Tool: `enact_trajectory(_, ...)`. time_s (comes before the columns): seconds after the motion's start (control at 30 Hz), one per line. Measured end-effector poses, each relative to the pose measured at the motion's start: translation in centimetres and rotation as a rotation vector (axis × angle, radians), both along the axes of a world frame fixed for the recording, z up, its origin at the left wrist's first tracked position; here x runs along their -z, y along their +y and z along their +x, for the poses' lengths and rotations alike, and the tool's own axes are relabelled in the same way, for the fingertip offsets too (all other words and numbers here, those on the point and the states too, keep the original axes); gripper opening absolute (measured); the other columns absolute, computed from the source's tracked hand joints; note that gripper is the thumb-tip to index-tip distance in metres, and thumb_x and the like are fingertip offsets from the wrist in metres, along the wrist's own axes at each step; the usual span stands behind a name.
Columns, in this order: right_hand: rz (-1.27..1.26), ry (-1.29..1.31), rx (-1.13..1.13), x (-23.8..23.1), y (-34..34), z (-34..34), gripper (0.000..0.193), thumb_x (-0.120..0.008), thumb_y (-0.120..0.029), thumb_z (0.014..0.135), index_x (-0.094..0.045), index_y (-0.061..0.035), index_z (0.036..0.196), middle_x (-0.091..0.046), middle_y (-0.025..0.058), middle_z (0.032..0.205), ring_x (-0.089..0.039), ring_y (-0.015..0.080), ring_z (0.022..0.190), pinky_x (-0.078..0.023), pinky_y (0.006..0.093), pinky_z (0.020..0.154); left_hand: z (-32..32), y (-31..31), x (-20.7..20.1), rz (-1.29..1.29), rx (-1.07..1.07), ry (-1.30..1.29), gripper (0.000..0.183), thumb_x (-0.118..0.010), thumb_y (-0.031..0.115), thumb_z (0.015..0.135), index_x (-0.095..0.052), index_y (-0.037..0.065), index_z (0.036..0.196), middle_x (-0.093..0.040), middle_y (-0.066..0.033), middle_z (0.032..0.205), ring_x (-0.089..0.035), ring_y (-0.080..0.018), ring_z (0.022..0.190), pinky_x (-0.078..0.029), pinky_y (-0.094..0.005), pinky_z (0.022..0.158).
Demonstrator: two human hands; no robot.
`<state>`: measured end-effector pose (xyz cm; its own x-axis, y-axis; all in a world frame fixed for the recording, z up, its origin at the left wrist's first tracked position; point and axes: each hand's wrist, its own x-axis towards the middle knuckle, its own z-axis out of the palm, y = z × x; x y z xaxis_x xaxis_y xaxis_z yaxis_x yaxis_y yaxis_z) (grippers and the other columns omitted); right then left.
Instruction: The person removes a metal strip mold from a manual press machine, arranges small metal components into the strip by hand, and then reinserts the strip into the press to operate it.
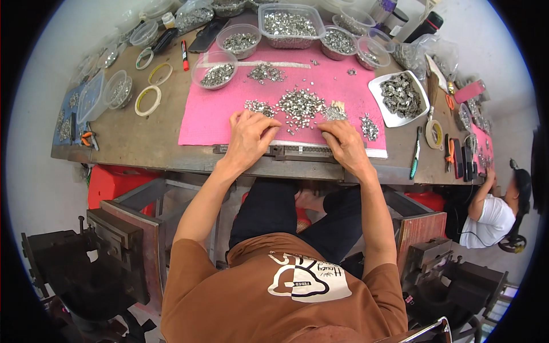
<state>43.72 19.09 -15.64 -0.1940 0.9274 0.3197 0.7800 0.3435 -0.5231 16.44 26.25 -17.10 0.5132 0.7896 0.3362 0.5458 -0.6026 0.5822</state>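
Note:
My left hand [250,136] is at the front of the pink mat [200,117], thumb and index finger bent close together beside a heap of small silvery metal pieces [300,106]. My right hand [345,144] faces it from the other side of the heap, its thumb and fingers drawn in too. What either hand pinches is too small to make out. Between the wrists, along the bench's front edge, runs a narrow steel bar fixture [286,152] with a row of small parts in it. Smaller piles of the same pieces [369,127] lie around.
Clear plastic tubs [240,41] of metal pieces line the back. A white square dish [398,98] of darker pieces sits right, near a toothbrush [416,153]. Tape rolls [148,100] and a red marker [185,55] lie left. Another person [494,211] works at far right.

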Motion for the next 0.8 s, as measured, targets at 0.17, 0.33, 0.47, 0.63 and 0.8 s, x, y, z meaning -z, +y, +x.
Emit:
enact_trajectory(0.17,0.082,0.045,0.077,0.9,0.3,-0.5,0.016,-0.067,-0.003,0.091,-0.073,-0.0022,0.105,-0.068,0.0136,0.096,-0.065,0.0307,0.093,-0.051,0.0403,0.082,1.7,0.9,0.3,0.192,0.04,-0.019,0.008,-0.074,0.019,0.089,-0.074,0.013,0.094,-0.066,-0.0003,0.087,-0.057,-0.0199,0.09,-0.031,-0.0455,0.1)
enact_trajectory(0.33,0.108,0.069,0.103,1.4,1.1,-1.1,0.014,-0.069,-0.003,0.088,-0.073,-0.0045,0.101,-0.062,0.0118,0.086,-0.06,0.0311,0.087,-0.048,0.042,0.078,2.3,0.9,0.6,0.17,0.074,0.03,0.01,-0.075,0.022,0.088,-0.074,0.014,0.093,-0.065,-0.0006,0.087,-0.057,-0.0211,0.093,-0.03,-0.0461,0.102)
enact_trajectory(0.47,0.101,0.087,0.083,1.5,1.6,-2.2,0.012,-0.071,-0.006,0.088,-0.072,-0.0052,0.099,-0.06,0.0106,0.086,-0.06,0.0304,0.088,-0.046,0.0416,0.079,2.3,1.0,0.4,0.095,0.085,0.079,0.012,-0.076,0.024,0.087,-0.073,0.015,0.094,-0.064,-0.0013,0.088,-0.058,-0.0213,0.094,-0.029,-0.0468,0.103)
enact_trajectory(0.63,0.079,0.001,0.097,1.4,1.5,-2.5,0.009,-0.072,-0.009,0.087,-0.07,-0.0045,0.096,-0.059,0.0102,0.087,-0.059,0.0301,0.09,-0.044,0.0427,0.083,1.3,0.6,0.2,0.106,0.093,0.079,0.011,-0.074,0.023,0.088,-0.073,0.014,0.094,-0.063,-0.0021,0.087,-0.058,-0.0217,0.095,-0.028,-0.0474,0.104)
enact_trajectory(0.8,0.123,0.061,0.084,1.7,1.6,-2.1,0.009,-0.074,-0.005,0.084,-0.069,-0.0022,0.092,-0.06,0.0123,0.086,-0.06,0.0319,0.082,-0.047,0.0427,0.073,1.1,0.9,-0.1,-0.025,0.072,0.038,0.011,-0.073,0.021,0.089,-0.073,0.013,0.096,-0.064,-0.0016,0.091,-0.058,-0.022,0.098,-0.027,-0.0487,0.107)
